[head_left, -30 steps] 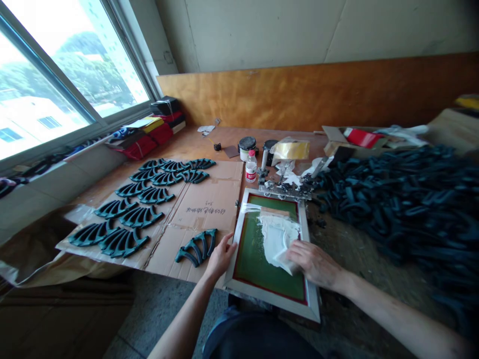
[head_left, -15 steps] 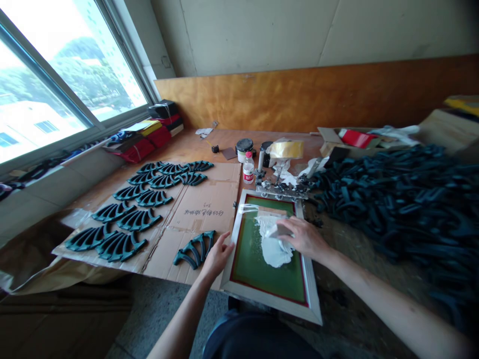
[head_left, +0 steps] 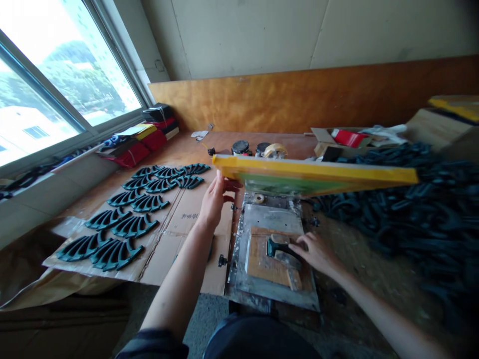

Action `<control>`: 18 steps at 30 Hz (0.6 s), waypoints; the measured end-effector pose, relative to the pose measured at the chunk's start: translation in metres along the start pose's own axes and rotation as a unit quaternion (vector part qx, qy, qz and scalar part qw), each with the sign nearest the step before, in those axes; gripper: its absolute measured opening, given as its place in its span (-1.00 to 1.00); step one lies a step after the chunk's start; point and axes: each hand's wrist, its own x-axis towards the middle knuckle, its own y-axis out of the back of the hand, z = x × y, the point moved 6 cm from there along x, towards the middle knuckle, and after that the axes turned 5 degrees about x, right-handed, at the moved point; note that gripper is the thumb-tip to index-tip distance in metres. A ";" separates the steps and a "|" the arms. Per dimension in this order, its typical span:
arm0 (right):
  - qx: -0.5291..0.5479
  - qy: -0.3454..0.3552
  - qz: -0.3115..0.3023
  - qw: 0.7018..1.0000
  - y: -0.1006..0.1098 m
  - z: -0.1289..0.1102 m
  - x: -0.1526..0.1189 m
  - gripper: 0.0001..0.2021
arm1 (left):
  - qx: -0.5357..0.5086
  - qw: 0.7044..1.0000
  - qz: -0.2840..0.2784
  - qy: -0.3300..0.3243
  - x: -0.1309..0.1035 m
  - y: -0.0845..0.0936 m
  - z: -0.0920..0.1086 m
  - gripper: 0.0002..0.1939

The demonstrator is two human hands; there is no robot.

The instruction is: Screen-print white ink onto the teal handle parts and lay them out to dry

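Observation:
My left hand (head_left: 214,199) is raised, gripping the left end of a screen-printing frame (head_left: 318,173). The frame is tilted up, its yellow-taped edge facing me and a strip of green mesh showing beneath. Under it, a wooden jig board (head_left: 258,262) lies on a grey metal base plate (head_left: 239,289). A dark green curved plastic piece (head_left: 276,246) sits on the jig. My right hand (head_left: 314,250) has its thumb and fingers closed on the right end of that piece.
Fan-shaped rows of dark green pieces (head_left: 116,253) lie on flattened cardboard (head_left: 168,259) at left. A large heap of similar pieces (head_left: 374,224) covers the right side. Lidded jars (head_left: 240,147) and a tape roll (head_left: 276,150) stand behind the frame. An open carton (head_left: 324,135) is at back right.
The screen frame has swung up from lying flat, lifted by my left hand. My right hand has let go of the squeegee block and moved down to the plastic piece on the uncovered jig.

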 end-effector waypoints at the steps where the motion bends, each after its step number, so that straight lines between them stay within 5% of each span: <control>1: -0.017 0.005 -0.018 1.000 -0.016 -0.005 -0.007 -0.67 | -0.002 1.000 0.017 -0.007 0.003 -0.002 0.001 -0.41; 3: -0.048 -0.013 -0.032 0.998 -0.033 -0.015 -0.015 -0.77 | -0.008 0.998 0.064 -0.004 -0.008 -0.003 -0.012 -0.40; 5: -0.045 -0.055 -0.027 0.997 -0.037 -0.027 -0.018 -0.83 | -0.003 0.996 0.050 0.071 -0.038 -0.012 -0.049 -0.35; 8: -0.002 -0.063 0.043 0.997 -0.030 -0.067 -0.026 -0.84 | 0.022 0.941 -0.136 0.310 -0.115 -0.046 -0.128 -0.23; 10: 0.011 0.007 0.084 0.996 -0.029 -0.107 -0.031 -0.89 | -0.029 0.919 -0.133 0.369 -0.156 -0.055 -0.162 -0.28; 13: 0.020 0.175 0.024 0.984 -0.034 -0.142 -0.034 -0.91 | -0.100 0.919 -0.039 0.379 -0.176 -0.044 -0.184 -0.40; 15: 0.000 0.234 -0.015 0.972 -0.020 -0.119 -0.034 -0.76 | -0.087 0.925 0.022 0.369 -0.171 -0.018 -0.189 -0.44; 18: -0.069 0.203 0.053 0.975 0.032 -0.024 -0.023 -0.60 | -0.018 0.932 0.137 0.335 -0.163 0.051 -0.196 -0.49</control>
